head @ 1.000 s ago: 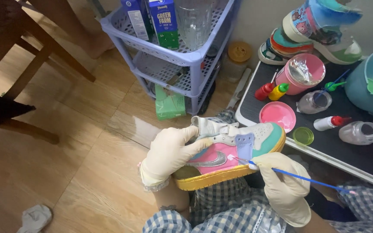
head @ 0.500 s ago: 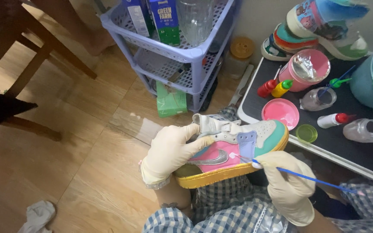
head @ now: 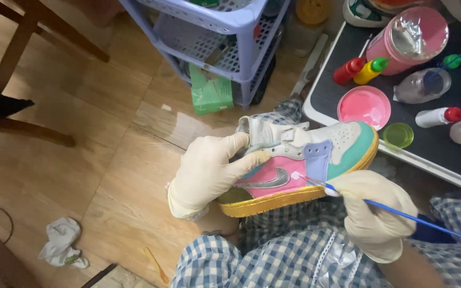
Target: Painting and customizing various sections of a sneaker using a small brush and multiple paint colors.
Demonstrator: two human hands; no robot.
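I see my left hand [head: 209,173], gloved, with its fingers [head: 241,143] curled shut around the heel end of the sneaker [head: 300,165], thumb lying along the pink side panel. My right hand [head: 374,213], also gloved, pinches a thin blue-handled brush [head: 401,213] between closed fingers [head: 348,186]; its white tip touches the pink panel just beside the lilac patch. The sneaker lies on its side above my lap, toe pointing toward the black surface [head: 348,90], its yellow sole facing me and my checked trousers [head: 273,256] beneath it.

On the surface, just beyond the toe, I see a round pink dish [head: 364,106] filled with pink paint and a small green cap [head: 398,135] holding yellowish-green liquid. Behind the dish stand a red squeeze bottle [head: 349,71] and a yellow one with a green tip [head: 372,70], touching each other. A pink tub [head: 409,45] covered with crumpled foil sits behind them. To the right lie clear bottles, one with a red cap [head: 438,116]; what is in them I cannot tell.

On the wooden floor [head: 81,160] stands a lilac plastic rack [head: 225,37] with perforated shelves, and a green packet [head: 210,92] leans at its foot. A crumpled white cloth [head: 62,242] lies well apart, lower left.
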